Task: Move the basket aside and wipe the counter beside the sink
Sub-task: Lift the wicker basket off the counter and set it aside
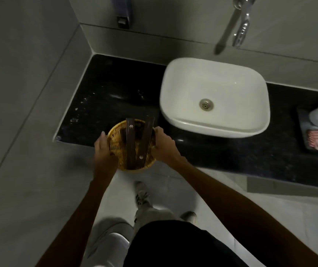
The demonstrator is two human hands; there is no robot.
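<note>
- The left hand (103, 146) grips the left rim of the woven basket (116, 145), fingers curled over the edge.
- The right hand (163, 144) clasps the basket's right rim the same way.
- The basket sits between both hands at the front edge of the black tabletop (100, 89), partly past the edge; whether it touches the surface is unclear.
- Two dark brown flat packets (132, 143) stand slanted in the basket.
- Water droplets (78, 110) speckle the tabletop's left part.
- The white sink (215, 93) stands just right of the basket.
</note>
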